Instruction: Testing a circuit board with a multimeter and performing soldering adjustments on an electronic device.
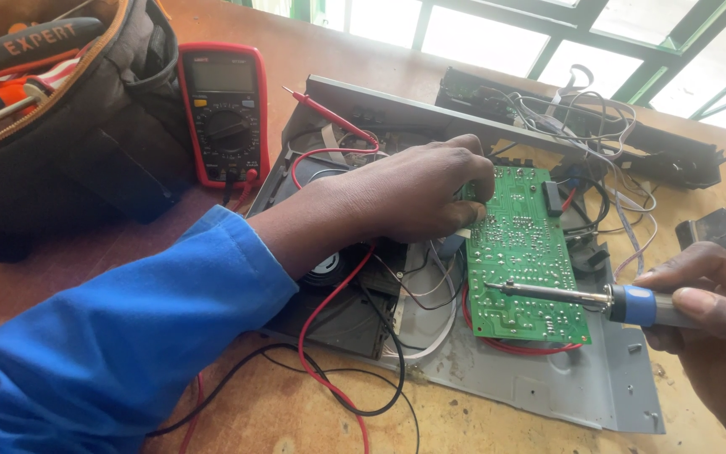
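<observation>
So the left hand [418, 189] is reaching across the opened grey metal chassis [565, 378] and its fingers [474, 172] are curled shut on the upper left edge of the green rectangular circuit board [523, 252], which lies solder-side up over the chassis, about in the middle of the wooden counter [313, 50]. The right hand [716, 311] has its fingers wrapped closed around the blue-collared soldering iron [581, 296], with the metal tip resting low on the board's left side, right at or just above a joint; can't tell for sure if it's touching. For this kind of joint work I'd say keep the board pinned flat so it doesn't rock, lay the side of the tip against pad and lead together, and don't linger or the pad may lift. Watch the red wire [329, 336] and black wire [380, 353] running under the board's edge, insulation melts fast. The red digital multimeter [223, 113] sits well apart near the black tool bag [86, 126], its red probe [329, 118] lying on the chassis rim.
</observation>
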